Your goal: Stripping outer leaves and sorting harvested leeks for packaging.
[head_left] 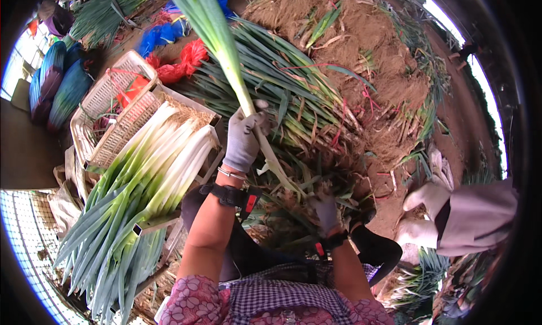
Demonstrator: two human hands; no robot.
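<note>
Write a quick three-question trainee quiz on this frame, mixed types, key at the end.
1. The left hand grips: A) a knife; B) a green onion stalk; C) a rope.
2. True or false: the right hand is nearer the stalk's leafy end than its root end.
3. Fill in: in the picture, the pale basket stands to the ___ of the left hand.

Key: 1 B; 2 false; 3 left.

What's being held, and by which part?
The left hand grips a green onion by its pale stalk; the right hand is near the root end, grip unclear.
</note>
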